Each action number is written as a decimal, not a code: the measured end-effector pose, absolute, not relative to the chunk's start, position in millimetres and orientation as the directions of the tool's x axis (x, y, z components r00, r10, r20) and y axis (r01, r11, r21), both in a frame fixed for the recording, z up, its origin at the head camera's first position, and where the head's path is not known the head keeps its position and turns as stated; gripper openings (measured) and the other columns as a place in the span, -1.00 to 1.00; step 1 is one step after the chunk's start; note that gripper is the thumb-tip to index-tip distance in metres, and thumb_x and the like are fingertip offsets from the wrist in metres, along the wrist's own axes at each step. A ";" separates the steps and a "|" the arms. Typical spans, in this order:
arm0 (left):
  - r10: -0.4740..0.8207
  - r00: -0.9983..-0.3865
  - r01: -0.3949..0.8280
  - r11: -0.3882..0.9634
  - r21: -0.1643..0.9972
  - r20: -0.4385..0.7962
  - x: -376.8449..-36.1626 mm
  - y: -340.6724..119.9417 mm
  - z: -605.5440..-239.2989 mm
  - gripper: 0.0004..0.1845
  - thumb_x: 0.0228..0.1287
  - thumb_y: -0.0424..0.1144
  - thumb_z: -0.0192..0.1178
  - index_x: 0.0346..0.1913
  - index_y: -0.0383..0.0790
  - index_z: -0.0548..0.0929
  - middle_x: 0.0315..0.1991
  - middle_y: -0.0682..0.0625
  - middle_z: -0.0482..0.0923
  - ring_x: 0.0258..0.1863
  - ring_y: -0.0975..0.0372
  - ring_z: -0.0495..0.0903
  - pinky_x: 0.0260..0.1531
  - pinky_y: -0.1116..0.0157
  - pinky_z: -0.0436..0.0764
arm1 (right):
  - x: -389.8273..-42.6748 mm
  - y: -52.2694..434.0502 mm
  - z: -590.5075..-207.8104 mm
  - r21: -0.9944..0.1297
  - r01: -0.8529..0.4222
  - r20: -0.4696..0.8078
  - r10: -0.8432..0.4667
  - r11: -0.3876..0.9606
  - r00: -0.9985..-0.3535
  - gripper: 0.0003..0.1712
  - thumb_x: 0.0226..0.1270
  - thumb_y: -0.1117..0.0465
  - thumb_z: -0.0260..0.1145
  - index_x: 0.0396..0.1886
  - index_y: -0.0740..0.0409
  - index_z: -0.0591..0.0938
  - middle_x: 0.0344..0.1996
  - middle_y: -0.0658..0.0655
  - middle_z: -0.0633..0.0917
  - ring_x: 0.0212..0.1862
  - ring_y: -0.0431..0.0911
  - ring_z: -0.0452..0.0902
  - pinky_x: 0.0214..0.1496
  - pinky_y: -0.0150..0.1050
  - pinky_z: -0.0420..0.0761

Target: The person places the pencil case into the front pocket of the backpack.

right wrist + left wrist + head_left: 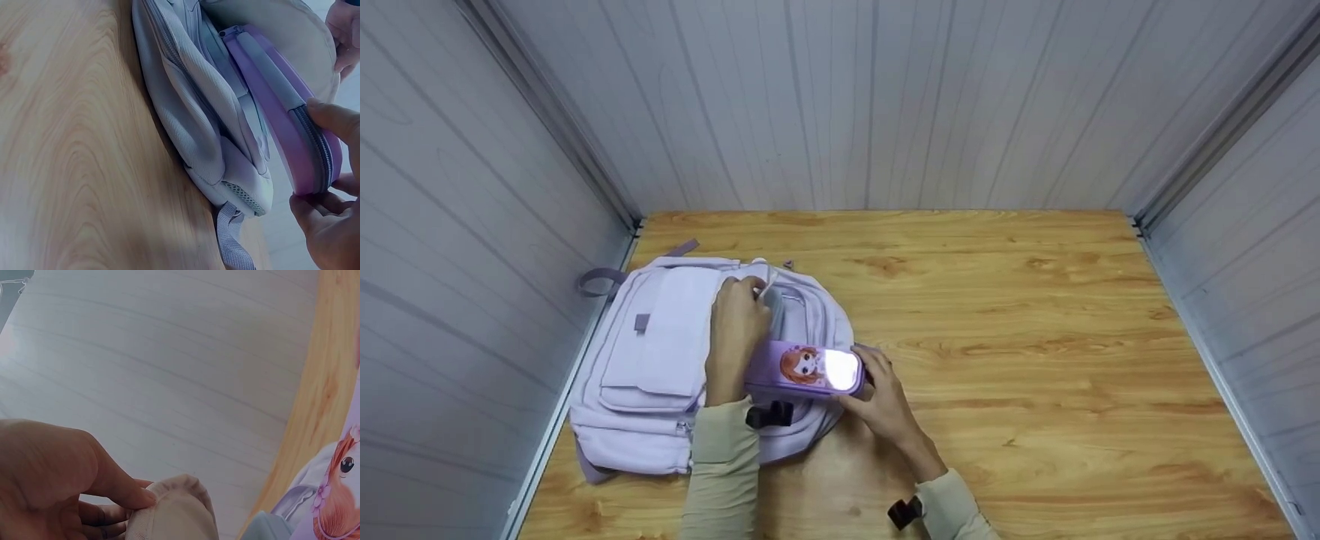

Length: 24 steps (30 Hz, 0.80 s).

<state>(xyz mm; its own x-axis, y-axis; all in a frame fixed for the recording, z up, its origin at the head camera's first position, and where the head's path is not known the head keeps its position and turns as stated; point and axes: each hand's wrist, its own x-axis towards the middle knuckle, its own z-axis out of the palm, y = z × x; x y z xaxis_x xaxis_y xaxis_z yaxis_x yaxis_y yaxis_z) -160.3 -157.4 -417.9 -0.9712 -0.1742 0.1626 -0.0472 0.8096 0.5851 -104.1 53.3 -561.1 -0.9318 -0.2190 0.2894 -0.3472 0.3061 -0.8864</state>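
A pale lilac backpack (660,337) lies on the wooden table at the left. My left hand (739,322) pinches the edge of its front flap (177,512) between thumb and fingers, holding it away from the bag body. My right hand (885,397) grips one end of a purple pencil case (802,367) with a red-haired cartoon girl on its lid. In the right wrist view, thumb and fingers hold the zippered pencil case (281,101) at the bag's opening, beside the flap. My left wrist hides its far end in the head view; how deep it sits I cannot tell.
Inside the opening shows part of a pale blue-grey object (267,526). A grey strap (233,242) hangs from the backpack, and a loop (601,281) sticks out at its left. Grey panel walls (840,105) enclose the table (1035,360) at the back and sides.
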 end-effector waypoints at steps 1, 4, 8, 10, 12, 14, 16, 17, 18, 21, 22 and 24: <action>-0.172 -0.971 -0.043 0.811 0.583 0.167 -160.2 -157.2 -418.0 -0.70 0.09 -0.48 0.06 -0.12 -0.41 0.68 -0.23 -0.31 0.59 -0.16 -0.14 0.57 -0.08 -0.01 0.48 | -104.4 52.8 -561.7 -0.886 -0.342 0.284 -0.218 0.314 -0.934 -0.17 0.01 0.23 0.50 0.29 0.34 0.38 0.23 0.34 0.41 0.32 0.21 0.28 0.34 0.05 0.32; -0.166 -0.970 -0.035 0.816 0.576 0.176 -160.5 -156.3 -418.6 -0.71 0.09 -0.48 0.06 -0.13 -0.42 0.68 -0.24 -0.31 0.59 -0.17 -0.13 0.58 -0.10 -0.02 0.49 | -107.9 52.1 -574.4 -0.869 -0.359 0.302 -0.210 0.339 -0.930 -0.15 0.01 0.09 0.51 0.30 0.25 0.40 0.22 0.23 0.45 0.30 0.09 0.31 0.34 0.03 0.31; -0.166 -0.971 -0.037 0.812 0.582 0.170 -161.3 -155.7 -419.3 -0.71 0.08 -0.48 0.07 -0.14 -0.42 0.68 -0.24 -0.31 0.59 -0.17 -0.12 0.58 -0.10 -0.02 0.50 | -107.0 46.9 -573.6 -0.870 -0.344 0.284 -0.211 0.352 -0.935 -0.14 0.03 0.03 0.49 0.31 0.24 0.38 0.19 0.23 0.47 0.26 0.07 0.37 0.32 0.02 0.35; -0.167 -0.972 -0.039 0.811 0.584 0.167 -161.7 -155.1 -419.3 -0.72 0.09 -0.48 0.07 -0.14 -0.42 0.68 -0.23 -0.31 0.59 -0.17 -0.12 0.58 -0.09 -0.01 0.50 | -106.9 43.4 -572.8 -0.868 -0.339 0.279 -0.210 0.362 -0.937 -0.12 0.04 0.01 0.48 0.32 0.26 0.37 0.18 0.23 0.48 0.25 0.09 0.39 0.31 0.05 0.35; -0.167 -0.972 -0.039 0.811 0.584 0.168 -162.0 -154.4 -419.3 -0.73 0.10 -0.48 0.08 -0.14 -0.43 0.68 -0.23 -0.31 0.59 -0.17 -0.12 0.57 -0.09 -0.01 0.50 | -107.0 39.9 -571.8 -0.867 -0.336 0.274 -0.211 0.367 -0.938 -0.11 0.03 -0.01 0.48 0.32 0.26 0.37 0.19 0.23 0.48 0.25 0.10 0.39 0.31 0.06 0.34; -0.163 -0.971 -0.034 0.814 0.580 0.172 -162.3 -153.9 -419.6 -0.74 0.10 -0.48 0.09 -0.15 -0.43 0.68 -0.24 -0.31 0.59 -0.17 -0.12 0.57 -0.09 -0.01 0.50 | -107.2 36.0 -570.3 -0.868 -0.336 0.275 -0.210 0.365 -0.938 -0.10 0.03 -0.02 0.48 0.32 0.28 0.36 0.19 0.24 0.47 0.25 0.11 0.39 0.30 0.08 0.34; -0.163 -0.971 -0.034 0.815 0.579 0.173 -162.3 -153.3 -419.8 -0.74 0.10 -0.47 0.09 -0.15 -0.43 0.67 -0.24 -0.31 0.59 -0.17 -0.13 0.57 -0.09 -0.02 0.49 | -107.1 32.6 -569.2 -0.867 -0.338 0.277 -0.209 0.366 -0.938 -0.09 0.03 -0.03 0.48 0.32 0.28 0.36 0.19 0.23 0.47 0.25 0.10 0.39 0.30 0.07 0.34; -0.161 -0.971 -0.031 0.817 0.576 0.175 -162.5 -153.1 -420.1 -0.74 0.10 -0.47 0.09 -0.16 -0.43 0.67 -0.24 -0.31 0.59 -0.17 -0.13 0.57 -0.09 -0.02 0.49 | -107.0 31.0 -568.9 -0.866 -0.341 0.280 -0.210 0.367 -0.937 -0.09 0.02 -0.03 0.48 0.32 0.28 0.37 0.19 0.23 0.47 0.25 0.10 0.39 0.31 0.06 0.34; -0.161 -0.971 -0.032 0.816 0.577 0.174 -162.4 -152.9 -419.8 -0.74 0.10 -0.47 0.09 -0.16 -0.43 0.67 -0.24 -0.31 0.59 -0.17 -0.13 0.57 -0.09 -0.02 0.50 | -107.0 29.5 -568.5 -0.864 -0.343 0.283 -0.209 0.369 -0.936 -0.10 0.02 -0.03 0.48 0.32 0.28 0.37 0.19 0.23 0.47 0.25 0.09 0.39 0.31 0.05 0.34; -0.164 -0.974 -0.043 0.813 0.580 0.159 -162.2 -152.3 -418.6 -0.74 0.11 -0.46 0.09 -0.15 -0.42 0.68 -0.23 -0.31 0.59 -0.16 -0.13 0.57 -0.08 -0.02 0.50 | -106.9 25.5 -568.6 -0.859 -0.349 0.289 -0.207 0.376 -0.935 -0.11 0.02 -0.02 0.48 0.31 0.26 0.38 0.19 0.23 0.47 0.26 0.07 0.39 0.32 0.02 0.33; -0.165 -0.974 -0.046 0.813 0.581 0.154 -162.2 -152.2 -418.2 -0.74 0.11 -0.46 0.09 -0.15 -0.42 0.68 -0.23 -0.31 0.59 -0.15 -0.13 0.57 -0.08 -0.02 0.50 | -107.0 24.1 -568.6 -0.858 -0.350 0.291 -0.206 0.376 -0.934 -0.11 0.02 -0.02 0.48 0.31 0.26 0.38 0.19 0.23 0.47 0.27 0.07 0.39 0.33 0.01 0.33; -0.166 -0.976 -0.052 0.810 0.584 0.143 -162.2 -151.9 -417.3 -0.74 0.12 -0.45 0.09 -0.14 -0.41 0.68 -0.22 -0.31 0.59 -0.14 -0.13 0.57 -0.08 -0.02 0.49 | -107.0 21.5 -568.7 -0.854 -0.358 0.300 -0.206 0.377 -0.931 -0.12 0.03 -0.02 0.48 0.31 0.26 0.38 0.19 0.22 0.47 0.26 0.06 0.39 0.32 0.00 0.34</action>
<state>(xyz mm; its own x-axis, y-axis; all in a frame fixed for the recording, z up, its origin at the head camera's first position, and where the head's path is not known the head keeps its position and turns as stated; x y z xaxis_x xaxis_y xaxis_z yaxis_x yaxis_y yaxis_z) -162.2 -151.9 -417.3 -0.9757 -0.1663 0.1430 -0.0524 0.8099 0.5842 -107.0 21.5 -568.7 -0.9314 -0.2063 0.2998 -0.3584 0.3768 -0.8541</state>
